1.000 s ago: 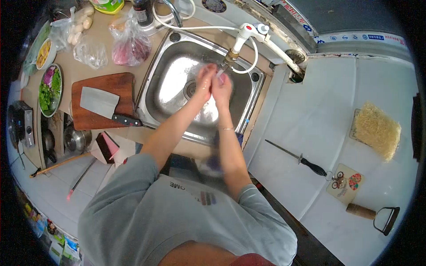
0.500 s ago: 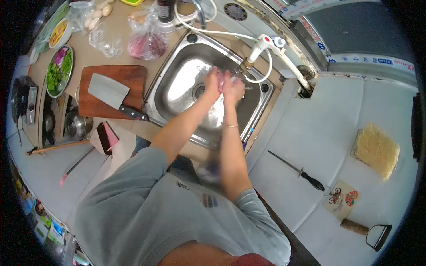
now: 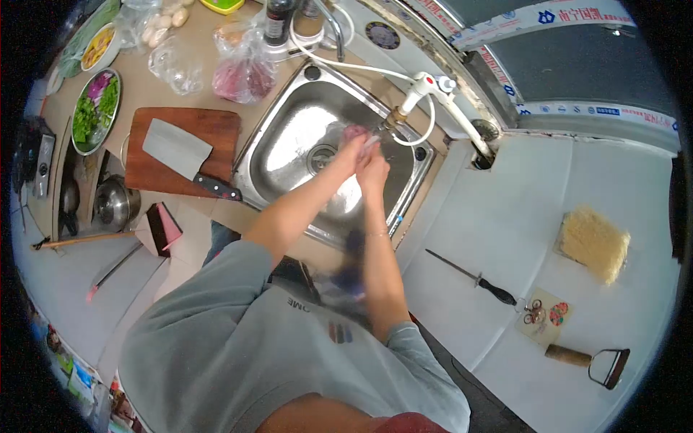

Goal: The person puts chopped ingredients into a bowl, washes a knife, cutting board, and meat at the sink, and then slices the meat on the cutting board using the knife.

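Note:
My left hand (image 3: 351,153) and my right hand (image 3: 372,170) are close together over the metal sink (image 3: 281,137), just below the tap outlet. A soft pink lump (image 3: 353,133), possibly raw meat, shows at my left fingertips. A whitish streak, like running water, runs between the hands. The fingers of both hands are curled inward and partly hidden, so I cannot tell how much of the lump my right hand grips. The white tap (image 3: 422,88) reaches over the sink's right side from the wall.
Left of the sink, a cleaver (image 3: 177,150) lies on a wooden cutting board (image 3: 224,130). Behind them are a bowl of greens (image 3: 96,115) and a plastic bag of red contents (image 3: 244,78). Dark bottles (image 3: 278,22) stand behind the sink. A sharpening steel (image 3: 498,292) lies on the right.
Both hands have drawn slightly down and closer together, the right one turning inward with its fingers more curled. The pink lump now shows beyond the left fingertips. The whole view has shifted slightly.

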Demonstrator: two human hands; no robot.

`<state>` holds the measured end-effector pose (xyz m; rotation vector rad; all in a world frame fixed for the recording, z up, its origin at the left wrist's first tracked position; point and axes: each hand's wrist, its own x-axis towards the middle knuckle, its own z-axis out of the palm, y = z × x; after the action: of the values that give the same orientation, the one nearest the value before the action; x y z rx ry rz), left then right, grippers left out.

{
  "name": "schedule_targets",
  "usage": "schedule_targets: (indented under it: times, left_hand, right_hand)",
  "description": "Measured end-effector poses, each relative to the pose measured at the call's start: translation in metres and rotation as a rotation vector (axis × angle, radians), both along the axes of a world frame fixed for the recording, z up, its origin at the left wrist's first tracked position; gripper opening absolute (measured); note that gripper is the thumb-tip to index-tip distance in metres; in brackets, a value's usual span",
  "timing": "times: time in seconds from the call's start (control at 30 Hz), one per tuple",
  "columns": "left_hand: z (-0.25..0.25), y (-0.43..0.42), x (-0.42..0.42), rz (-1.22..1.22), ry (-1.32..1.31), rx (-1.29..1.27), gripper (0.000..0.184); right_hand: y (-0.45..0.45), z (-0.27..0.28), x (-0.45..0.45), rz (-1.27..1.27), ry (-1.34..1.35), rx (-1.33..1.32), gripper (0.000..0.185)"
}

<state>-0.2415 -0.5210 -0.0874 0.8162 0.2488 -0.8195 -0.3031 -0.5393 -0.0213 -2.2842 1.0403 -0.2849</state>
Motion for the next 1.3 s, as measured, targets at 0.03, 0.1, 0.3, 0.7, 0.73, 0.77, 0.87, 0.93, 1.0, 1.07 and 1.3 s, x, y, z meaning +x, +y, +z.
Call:
schedule_targets:
  times: [0.03,0.1,0.3,0.7,0.73,0.77,0.87,0.93,1.0,1.07,1.3]
  left_hand:
    - [0.009,0.0,0.003,0.012,0.171,-0.014,0.011]
    - [-0.001,0.007,0.007,-0.204,0.317,-0.075,0.023]
    - [0.014,0.025,0.0,-0.358,0.38,-0.043,0.021]
    - [0.019,0.073,0.024,-0.241,0.348,-0.097,0.025]
    - [0.031,0.077,0.024,-0.251,0.346,-0.097,0.025]
    - [0.044,0.08,0.023,-0.227,0.337,-0.117,0.026]
    - [0.084,0.093,0.025,-0.25,0.362,-0.201,0.029]
    - [0.099,0.098,0.022,-0.321,0.429,-0.422,0.028]
    - [0.103,0.1,0.014,-0.378,0.459,-0.466,0.025]
    - [0.102,0.103,0.003,-0.381,0.109,-0.357,0.024]
    - [0.11,0.139,0.031,-0.481,-0.494,-0.022,0.05]
  right_hand:
    - [0.001,0.008,-0.005,0.025,0.087,-0.024,0.023]
    - [-0.015,0.021,-0.015,0.136,0.08,-0.026,0.02]
    - [-0.09,0.111,0.015,0.085,0.453,-0.303,0.019]
    - [-0.054,0.166,0.058,0.363,-0.008,-0.663,0.013]
    - [-0.051,0.161,0.045,0.353,-0.006,-0.666,0.013]
    - [-0.044,0.155,0.027,0.253,-0.066,-0.171,0.014]
    - [-0.04,0.067,-0.027,0.054,-0.189,0.387,0.021]
    - [-0.004,0.025,-0.036,-0.249,-0.507,0.783,0.031]
    - [0.031,0.024,-0.03,-0.27,-0.826,1.366,0.044]
    - [0.056,0.021,-0.027,-0.403,-0.953,1.621,0.055]
    - [0.057,0.017,-0.034,-0.33,-0.622,1.422,0.039]
